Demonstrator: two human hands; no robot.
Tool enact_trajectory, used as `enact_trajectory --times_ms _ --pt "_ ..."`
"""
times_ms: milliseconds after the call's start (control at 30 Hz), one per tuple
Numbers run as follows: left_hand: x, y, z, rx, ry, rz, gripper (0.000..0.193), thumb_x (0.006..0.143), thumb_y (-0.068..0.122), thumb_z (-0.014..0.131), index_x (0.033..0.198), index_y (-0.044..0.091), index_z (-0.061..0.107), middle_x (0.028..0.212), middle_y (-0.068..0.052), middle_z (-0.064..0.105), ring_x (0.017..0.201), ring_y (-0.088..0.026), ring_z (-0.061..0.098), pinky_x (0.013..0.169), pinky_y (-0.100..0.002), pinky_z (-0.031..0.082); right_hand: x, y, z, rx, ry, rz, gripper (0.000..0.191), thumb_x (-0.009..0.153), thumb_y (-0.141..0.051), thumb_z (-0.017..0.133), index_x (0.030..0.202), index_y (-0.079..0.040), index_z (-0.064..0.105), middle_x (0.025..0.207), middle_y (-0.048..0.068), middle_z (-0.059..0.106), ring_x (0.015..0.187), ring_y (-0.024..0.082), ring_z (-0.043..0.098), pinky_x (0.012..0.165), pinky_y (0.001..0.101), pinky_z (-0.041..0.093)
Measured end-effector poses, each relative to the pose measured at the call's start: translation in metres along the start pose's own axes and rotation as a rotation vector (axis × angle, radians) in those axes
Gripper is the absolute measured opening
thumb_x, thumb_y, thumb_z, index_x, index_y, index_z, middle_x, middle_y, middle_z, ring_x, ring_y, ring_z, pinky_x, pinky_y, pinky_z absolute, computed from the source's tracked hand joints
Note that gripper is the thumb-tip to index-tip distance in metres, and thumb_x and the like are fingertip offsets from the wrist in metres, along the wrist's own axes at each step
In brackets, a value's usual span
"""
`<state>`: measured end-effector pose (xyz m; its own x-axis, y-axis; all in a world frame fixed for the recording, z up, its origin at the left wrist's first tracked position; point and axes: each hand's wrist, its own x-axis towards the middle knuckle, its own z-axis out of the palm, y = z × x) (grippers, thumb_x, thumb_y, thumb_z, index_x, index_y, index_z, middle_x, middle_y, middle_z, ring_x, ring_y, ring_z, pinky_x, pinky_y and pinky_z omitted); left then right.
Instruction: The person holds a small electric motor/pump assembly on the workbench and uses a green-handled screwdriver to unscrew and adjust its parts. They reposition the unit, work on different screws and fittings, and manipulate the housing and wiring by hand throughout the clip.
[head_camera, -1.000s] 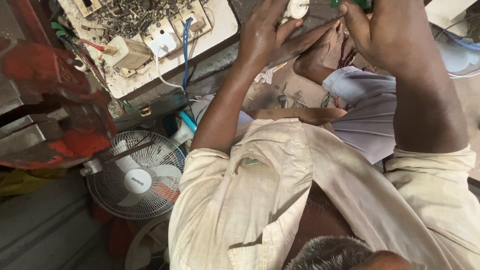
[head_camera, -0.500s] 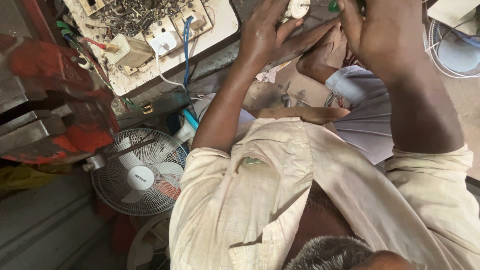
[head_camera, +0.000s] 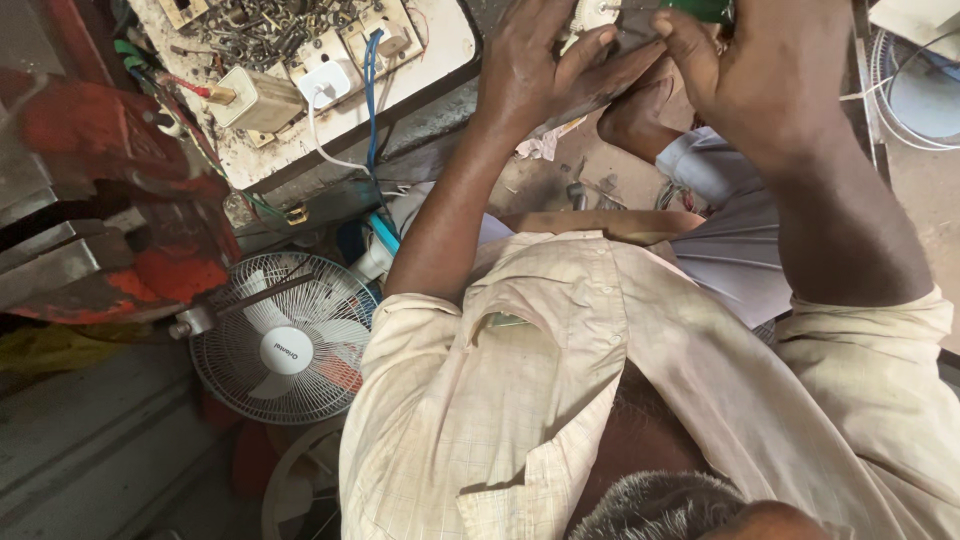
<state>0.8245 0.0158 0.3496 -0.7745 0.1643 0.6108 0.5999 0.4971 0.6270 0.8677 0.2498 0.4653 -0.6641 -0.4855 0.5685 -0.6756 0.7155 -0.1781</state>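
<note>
My left hand is raised at the top of the head view, its fingers curled around a small white part at the frame's edge. Close beside it, my right hand closes on a green object, most of which is cut off by the top edge. The fingertips of both hands meet over a dark piece between them. Both forearms come out of the short sleeves of my cream checked shirt.
A white board with sockets, a plug, a blue cable and several loose screws lies at the upper left. A red metal machine stands left. A white fan sits below it. My bare foot and grey trouser leg are under the hands.
Both hands have drifted slightly up toward the top edge of the frame, still together. The fan and red machine have shifted a little in view as my head moved.
</note>
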Motion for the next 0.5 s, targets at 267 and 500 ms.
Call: enact_trajectory --times_ms 267,500 --pt "0.004 0.008 -0.001 -0.009 0.031 -0.013 0.033 0.096 0.029 0.077 0.118 0.007 0.068 0.108 -0.015 0.07 0.1 -0.04 0.067 0.086 -0.047 0.055 -0.006 -0.001 -0.003 -0.058 -0.051 -0.006 0.013 0.106 -0.012 0.071 0.107 -0.004 0.062 0.096 0.012 0.063 0.084 0.033 0.062 0.077 0.0417 0.047" --pt "0.007 0.006 0.003 -0.003 0.002 -0.058 0.028 0.093 0.03 0.078 0.106 0.006 0.07 0.098 -0.014 0.071 0.092 -0.038 0.067 0.081 -0.048 0.053 -0.016 0.004 -0.002 0.016 -0.076 0.0 0.011 0.103 -0.008 0.072 0.102 -0.005 0.062 0.099 0.011 0.063 0.09 0.032 0.062 0.08 0.041 0.048"
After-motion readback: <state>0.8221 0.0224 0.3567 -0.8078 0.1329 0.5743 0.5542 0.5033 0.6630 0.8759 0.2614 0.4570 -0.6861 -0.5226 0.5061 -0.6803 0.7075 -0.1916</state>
